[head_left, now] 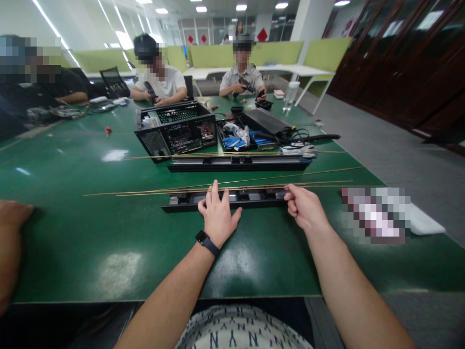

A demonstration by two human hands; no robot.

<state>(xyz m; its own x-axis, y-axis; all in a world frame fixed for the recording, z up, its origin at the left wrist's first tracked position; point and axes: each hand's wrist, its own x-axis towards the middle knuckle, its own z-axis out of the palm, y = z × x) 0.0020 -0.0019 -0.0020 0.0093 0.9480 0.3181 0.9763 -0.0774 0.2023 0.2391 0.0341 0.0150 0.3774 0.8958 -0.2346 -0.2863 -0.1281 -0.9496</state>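
Note:
My left hand (220,215), with a dark watch on the wrist, lies with fingers spread over a long black channel-shaped rail (250,203) on the green table. Its fingertips reach up to several thin brass-coloured rods (152,193) running lengthwise along the rail's far side. At the rail's right end my right hand (307,206) is closed, thumb and forefinger pinching at one of these rods; the exact grip is partly hidden. A second black rail (236,168) lies parallel beyond, with more thin rods (327,152) along it.
Beyond the rails stand an open black computer case (156,140) and a tray with blue-and-white gloves (236,137). Black cables (308,137) lie to their right. A clear cup (290,95) stands farther back. Co-workers sit around the table; another person's arm (10,232) rests at left.

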